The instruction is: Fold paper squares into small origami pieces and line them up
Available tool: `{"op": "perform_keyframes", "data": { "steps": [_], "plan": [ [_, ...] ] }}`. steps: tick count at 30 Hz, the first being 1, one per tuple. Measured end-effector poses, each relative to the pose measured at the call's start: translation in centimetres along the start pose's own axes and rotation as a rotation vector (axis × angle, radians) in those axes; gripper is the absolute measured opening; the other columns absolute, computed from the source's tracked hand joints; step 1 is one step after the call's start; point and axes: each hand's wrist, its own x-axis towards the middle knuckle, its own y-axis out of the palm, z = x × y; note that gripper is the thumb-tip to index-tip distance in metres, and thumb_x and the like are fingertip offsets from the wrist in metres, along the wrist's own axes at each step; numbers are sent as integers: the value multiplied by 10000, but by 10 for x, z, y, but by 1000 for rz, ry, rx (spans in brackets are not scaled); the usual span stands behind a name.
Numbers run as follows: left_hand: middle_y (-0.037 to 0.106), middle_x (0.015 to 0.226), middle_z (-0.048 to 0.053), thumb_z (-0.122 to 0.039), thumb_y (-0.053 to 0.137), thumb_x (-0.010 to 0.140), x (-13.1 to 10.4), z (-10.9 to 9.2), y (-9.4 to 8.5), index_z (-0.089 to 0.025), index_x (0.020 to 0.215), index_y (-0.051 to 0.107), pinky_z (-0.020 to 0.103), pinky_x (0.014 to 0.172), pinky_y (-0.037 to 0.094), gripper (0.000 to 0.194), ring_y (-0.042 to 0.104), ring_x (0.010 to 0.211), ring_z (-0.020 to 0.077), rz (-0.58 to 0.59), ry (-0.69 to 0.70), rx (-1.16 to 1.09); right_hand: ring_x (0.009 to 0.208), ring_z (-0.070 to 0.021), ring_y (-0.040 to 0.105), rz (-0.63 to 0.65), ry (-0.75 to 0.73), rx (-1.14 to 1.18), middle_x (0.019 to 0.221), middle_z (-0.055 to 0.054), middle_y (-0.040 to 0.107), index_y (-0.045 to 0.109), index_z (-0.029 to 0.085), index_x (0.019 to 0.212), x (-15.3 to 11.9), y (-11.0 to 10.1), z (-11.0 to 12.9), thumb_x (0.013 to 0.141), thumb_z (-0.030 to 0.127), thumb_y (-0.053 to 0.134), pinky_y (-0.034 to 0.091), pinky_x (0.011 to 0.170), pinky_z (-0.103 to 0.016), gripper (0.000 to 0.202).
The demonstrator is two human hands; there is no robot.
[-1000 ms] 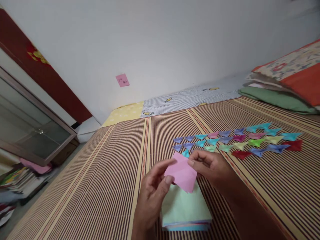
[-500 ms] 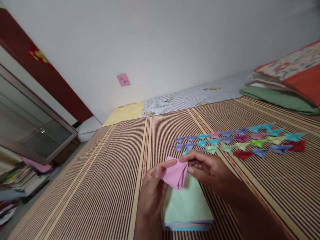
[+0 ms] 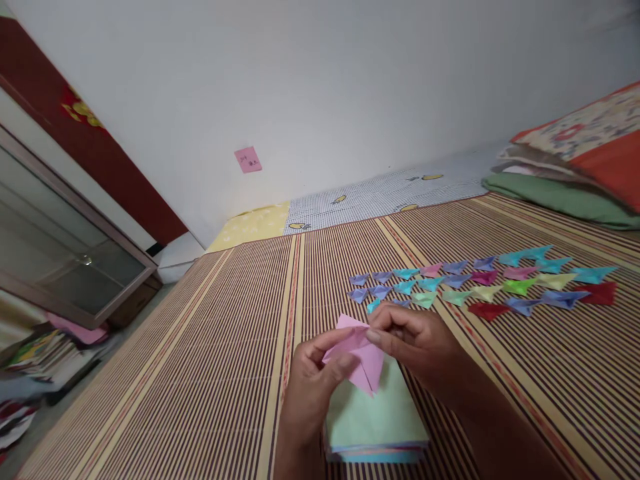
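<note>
Holds a folded pink paper (image 3: pixel 369 373) in both hands, above a stack of paper squares (image 3: pixel 377 413) at the near side of a striped mat (image 3: pixel 200 347). With the left hand (image 3: pixel 307 383), pinches the left part of the paper between thumb and fingers: a narrow grip. With the right hand (image 3: pixel 423 340), pinches the upper right edge, thumb and fingertips close together. Shows one corner of the paper pointing toward the near side, over the pale green top of the stack; cannot tell if touching it. Along the stack's near edge, shows thin layers of several colors, light blue lowest.

Just beyond the right hand, shows rows of small folded paper shapes (image 3: pixel 519 287) in blue, purple, pink, green, yellow and red, running off to the right. Leaves only a little room between the right hand and the nearest shapes. To the left, leaves a wide stretch of mat between the left hand and the mat's left edge.

At the far edge of the mat, shows yellow cloth (image 3: pixel 255 223) and checked cloth (image 3: pixel 350 197) against a pale wall (image 3: pixel 350 87) with a pink note (image 3: pixel 249 160). At far right, shows green cloth (image 3: pixel 555 195) under a floral and orange cushion (image 3: pixel 607 157).
</note>
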Motion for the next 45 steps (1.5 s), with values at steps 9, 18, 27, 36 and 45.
{"op": "perform_keyframes", "data": {
  "steps": [9, 18, 27, 36, 45],
  "plan": [
    [620, 628, -3, -367, 815, 815, 0, -5, 13, -151, 788, 815, 197, 541, 367, 218, 478, 560, 85, -110, -12, 58, 652, -158, 526, -47, -26, -133, 692, 5, 582, 590, 206, 678, -1, 9, 0, 915, 318, 645, 414, 609, -297, 268],
    [716, 691, 29, -331, 867, 754, 4, 1, 8, -154, 832, 815, 230, 639, 486, 201, 617, 644, 129, -233, -22, -70, 687, -175, 546, -209, -68, -125, 724, -8, 572, 594, 209, 693, 1, 7, -4, 920, 333, 647, 435, 615, -300, 264],
    [636, 643, -8, -344, 864, 765, 5, 8, 16, -136, 756, 778, 190, 580, 437, 225, 525, 605, 95, -360, 92, -79, 679, -177, 586, -206, -21, 44, 752, -39, 657, 600, 206, 687, 1, 15, -10, 896, 365, 683, 470, 603, -300, 275],
    [616, 573, -21, -360, 916, 672, 4, 8, 27, -139, 699, 719, 171, 510, 419, 297, 511, 531, 83, -470, 77, -27, 705, -185, 575, -285, -65, -113, 726, -19, 606, 534, 224, 664, -1, 19, 0, 913, 274, 629, 463, 654, -320, 271],
    [602, 599, -44, -323, 906, 692, 4, 13, 33, -162, 705, 646, 161, 511, 456, 306, 532, 534, 77, -530, 130, -68, 622, -165, 541, -324, -109, -237, 661, 8, 578, 504, 233, 659, -3, 28, 1, 910, 259, 621, 423, 610, -308, 278]
  ]
}}
